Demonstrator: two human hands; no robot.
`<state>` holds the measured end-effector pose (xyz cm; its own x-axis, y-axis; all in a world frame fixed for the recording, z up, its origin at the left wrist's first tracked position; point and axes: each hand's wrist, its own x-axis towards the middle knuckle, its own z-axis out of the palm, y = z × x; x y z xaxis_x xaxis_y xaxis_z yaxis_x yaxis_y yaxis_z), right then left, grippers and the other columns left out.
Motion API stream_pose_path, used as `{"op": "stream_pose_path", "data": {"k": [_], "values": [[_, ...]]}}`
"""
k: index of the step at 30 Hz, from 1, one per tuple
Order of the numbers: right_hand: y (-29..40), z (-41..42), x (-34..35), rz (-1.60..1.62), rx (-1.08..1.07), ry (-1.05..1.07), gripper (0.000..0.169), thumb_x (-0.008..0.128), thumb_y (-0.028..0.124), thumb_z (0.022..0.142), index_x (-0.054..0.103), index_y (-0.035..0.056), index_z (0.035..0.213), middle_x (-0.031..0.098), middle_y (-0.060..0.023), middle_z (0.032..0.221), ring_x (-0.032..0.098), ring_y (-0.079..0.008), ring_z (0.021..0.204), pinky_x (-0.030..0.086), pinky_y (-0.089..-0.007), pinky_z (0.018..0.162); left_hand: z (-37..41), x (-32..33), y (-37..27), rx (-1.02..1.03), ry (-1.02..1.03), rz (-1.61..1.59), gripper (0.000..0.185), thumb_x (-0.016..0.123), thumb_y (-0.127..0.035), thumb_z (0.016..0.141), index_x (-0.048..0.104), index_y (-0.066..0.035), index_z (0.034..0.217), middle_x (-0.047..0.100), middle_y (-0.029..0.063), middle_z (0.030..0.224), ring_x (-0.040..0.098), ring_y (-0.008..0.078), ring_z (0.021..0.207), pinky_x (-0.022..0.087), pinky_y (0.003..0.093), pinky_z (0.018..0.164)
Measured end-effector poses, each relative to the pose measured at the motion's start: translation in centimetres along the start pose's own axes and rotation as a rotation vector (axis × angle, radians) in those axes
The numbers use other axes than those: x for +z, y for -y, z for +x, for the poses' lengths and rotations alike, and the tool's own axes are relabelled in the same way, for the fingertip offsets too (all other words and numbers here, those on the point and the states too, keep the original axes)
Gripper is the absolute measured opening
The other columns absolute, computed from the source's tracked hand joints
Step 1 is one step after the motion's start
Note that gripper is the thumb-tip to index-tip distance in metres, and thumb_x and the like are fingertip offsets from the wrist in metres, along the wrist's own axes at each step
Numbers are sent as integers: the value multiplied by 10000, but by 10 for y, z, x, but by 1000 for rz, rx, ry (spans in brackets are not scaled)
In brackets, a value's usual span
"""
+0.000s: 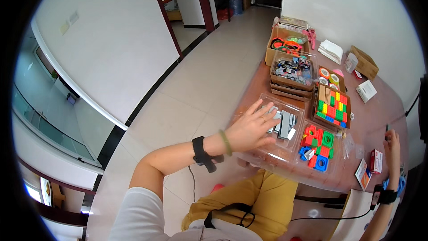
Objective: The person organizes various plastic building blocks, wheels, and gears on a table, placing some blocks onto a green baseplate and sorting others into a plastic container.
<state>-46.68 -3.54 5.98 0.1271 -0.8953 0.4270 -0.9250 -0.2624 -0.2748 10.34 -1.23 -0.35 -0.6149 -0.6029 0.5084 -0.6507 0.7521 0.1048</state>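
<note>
Over the near left part of a clear plastic tray (294, 107), my left hand (252, 129) is spread with its fingers apart. Grey flat pieces (285, 124) lie in that tray, partly hidden by the fingers. My right hand (392, 144) is at the table's right side, its fingers bent around a small, thin dark green item (387, 130) that is too small to identify. Between the hands, a clear tray holds red, green and blue plastic building pieces (321, 162). A red and white small box (376, 161) stands just left of my right hand.
Behind the trays are a cardboard box of toy bricks (337, 110), rolls of coloured tape (324, 72), a clear container of toy cars (287, 72) and a carton of coloured rings (271, 52). A white box (366, 90) and folded white cloth (331, 51) lie further back.
</note>
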Motion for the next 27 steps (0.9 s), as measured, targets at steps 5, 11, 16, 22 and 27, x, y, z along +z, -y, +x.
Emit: {"op": "stream_pose_path", "data": {"k": [5,11,16,22,27], "values": [[180,4,0,98,-15,158,332,549,-131,777,516,43,1058,493,-133,1013,557,-286,793,470,-335,698,-14,-15,3,-23,-6,-29,453,711,-320,822,600,-48,1167,592,139,1252,451,318,1302,245,532,1135],[260,13,31,166,-324,261,289,577,-93,777,539,56,1022,520,-176,1042,583,-410,931,479,-451,749,-31,-10,6,12,108,-7,230,718,-268,783,630,-109,924,638,60,971,584,257,1000,315,509,1091],[277,24,66,106,-451,366,266,587,-10,834,525,93,1071,530,-167,1031,592,-395,880,483,-464,729,-22,-6,5,25,35,16,177,707,-215,794,638,-116,923,639,34,843,602,230,925,303,501,1096],[304,24,95,158,-589,349,259,610,8,828,544,119,1052,541,-128,1013,623,-346,822,503,-430,705,-25,-27,6,-74,-166,5,235,720,-264,809,652,-127,987,628,16,846,573,214,947,263,500,1109],[326,20,125,169,-677,363,226,590,-3,821,556,103,1018,548,-118,1002,628,-338,829,519,-426,700,-29,-36,7,-109,-141,22,269,718,-282,816,643,-130,1025,614,12,836,570,218,953,262,490,1110]]}}
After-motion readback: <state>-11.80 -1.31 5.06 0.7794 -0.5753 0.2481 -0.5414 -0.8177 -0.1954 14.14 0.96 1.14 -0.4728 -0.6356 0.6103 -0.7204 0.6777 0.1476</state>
